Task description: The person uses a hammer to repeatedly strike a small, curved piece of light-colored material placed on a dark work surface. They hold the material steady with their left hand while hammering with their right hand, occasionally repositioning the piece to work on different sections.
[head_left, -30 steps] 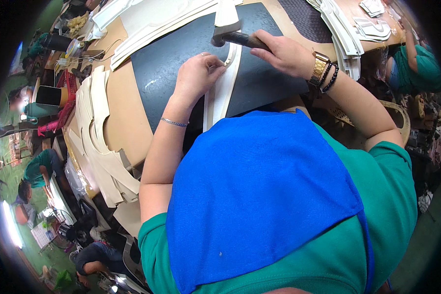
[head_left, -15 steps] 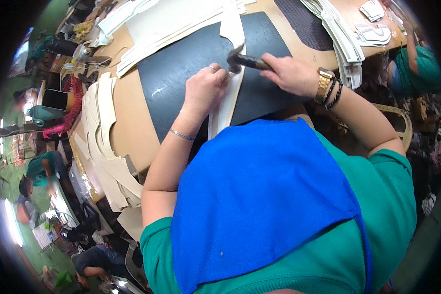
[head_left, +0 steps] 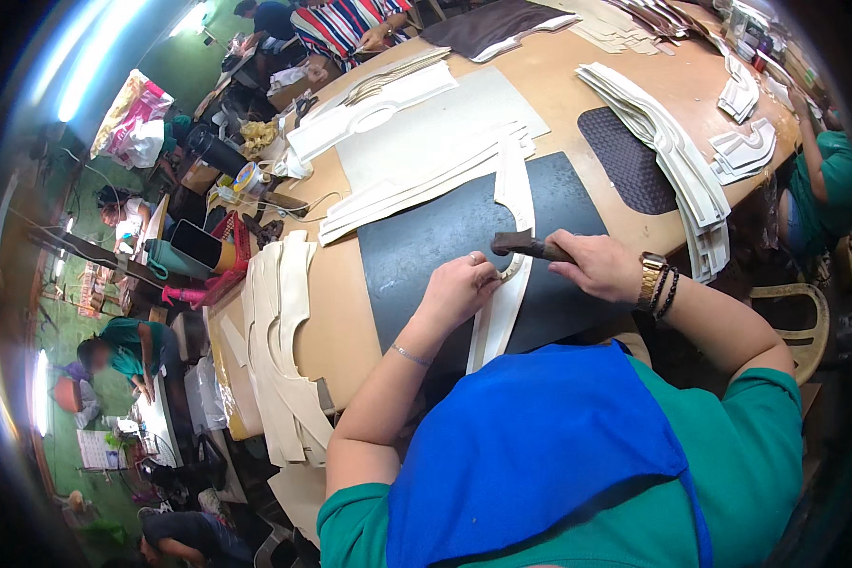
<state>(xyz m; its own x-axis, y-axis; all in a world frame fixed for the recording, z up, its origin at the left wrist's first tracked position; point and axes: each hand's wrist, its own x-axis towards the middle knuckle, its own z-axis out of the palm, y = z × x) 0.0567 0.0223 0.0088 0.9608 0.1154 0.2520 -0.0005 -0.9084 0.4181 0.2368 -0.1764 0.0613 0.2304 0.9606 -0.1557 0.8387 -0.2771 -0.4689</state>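
Note:
A long white strip of sheet material [head_left: 511, 189], with a curved cut in its edge, lies across the dark board [head_left: 407, 251] in front of me. My left hand [head_left: 459, 289] is closed, its fingertips pinching the strip's curved edge. My right hand [head_left: 596, 267] grips the handle of a hammer [head_left: 513, 242]. The hammer's dark head is over the strip, just beyond my left fingertips; whether it touches the strip I cannot tell.
More white pieces [head_left: 426, 185] lie beyond the board. Cream pieces [head_left: 279, 331] are layered at the left, and a stack of pale curved pieces [head_left: 677, 151] overlaps a dark textured mat [head_left: 625, 161] at the right. A co-worker in green [head_left: 828, 180] sits at the far right.
The whole view has shifted, so the table and my hands appear lower and farther right. The hammer's head is tilted differently over the strip. Both hands keep their hold.

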